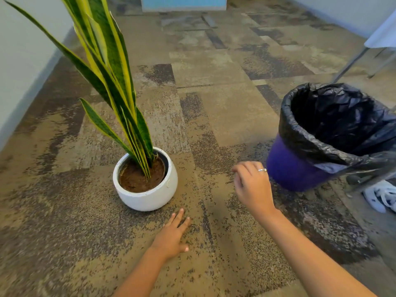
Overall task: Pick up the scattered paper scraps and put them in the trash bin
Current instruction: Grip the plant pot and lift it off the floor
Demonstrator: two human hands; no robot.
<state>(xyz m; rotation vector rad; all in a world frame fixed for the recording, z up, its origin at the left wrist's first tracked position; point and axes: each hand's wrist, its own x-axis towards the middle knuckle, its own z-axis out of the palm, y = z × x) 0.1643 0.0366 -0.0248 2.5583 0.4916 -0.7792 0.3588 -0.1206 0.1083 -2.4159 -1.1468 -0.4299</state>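
A purple trash bin (300, 168) lined with a black bag stands on the carpet at the right, its mouth open toward me. My left hand (173, 234) lies flat on the carpet with straight fingers, just in front of the white plant pot. My right hand (251, 185) hovers above the floor to the left of the bin, fingers loosely curled downward, a ring on one finger; nothing shows in it. I see no paper scraps on the carpet.
A white pot (147, 196) with a tall snake plant (111, 67) sits left of centre. White walls run along the left and far right. A table leg (351, 63) and white cloth stand at the back right. A white shoe (379, 196) lies beside the bin.
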